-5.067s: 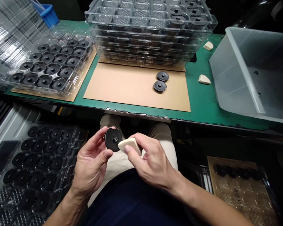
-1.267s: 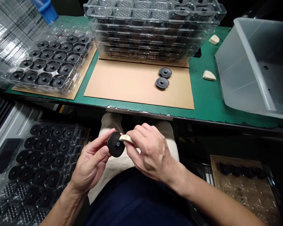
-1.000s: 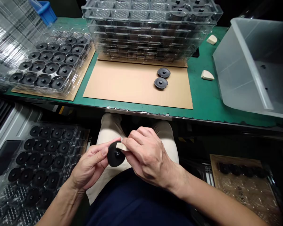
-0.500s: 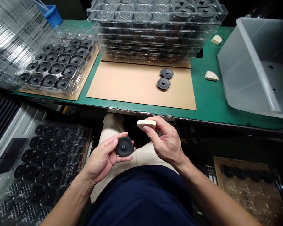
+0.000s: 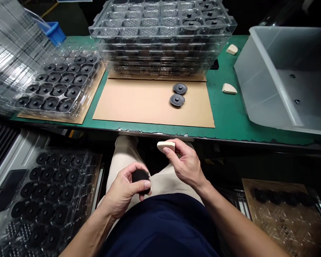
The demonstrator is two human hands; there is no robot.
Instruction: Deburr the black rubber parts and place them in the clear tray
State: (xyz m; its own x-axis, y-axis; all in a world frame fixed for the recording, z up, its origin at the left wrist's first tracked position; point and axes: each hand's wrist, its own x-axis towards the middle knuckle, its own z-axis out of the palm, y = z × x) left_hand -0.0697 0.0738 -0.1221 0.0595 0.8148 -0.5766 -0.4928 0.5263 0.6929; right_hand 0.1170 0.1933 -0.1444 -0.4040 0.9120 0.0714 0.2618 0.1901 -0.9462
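Over my lap, my left hand (image 5: pixel 132 185) grips a round black disc (image 5: pixel 140 177), thumb across its lower part. The disc's smooth side faces up and its central stud is out of sight. My right hand (image 5: pixel 184 159) pinches a cream-white sponge wedge (image 5: pixel 166 145) between thumb and fingers, a little above and to the right of the disc, apart from it. On the cardboard sheet (image 5: pixel 133 103) in front of me lie two similar discs, a far one (image 5: pixel 180 88) and a near one (image 5: pixel 177 100), each showing a central stud.
Stacked clear trays (image 5: pixel 157 50) stand behind the cardboard. A tray of discs (image 5: pixel 75 107) sits at left, another (image 5: pixel 88 200) lower left. Two more wedges, one far (image 5: pixel 232 49) and one near (image 5: pixel 229 89), lie beside a translucent bin (image 5: pixel 273 107). The green table's edge (image 5: pixel 230 137) runs before my knees.
My left hand has turned the disc over, so its studded face no longer shows, and the thumb now lies across it. My right hand keeps the sponge wedge. The camera view has shifted slightly.
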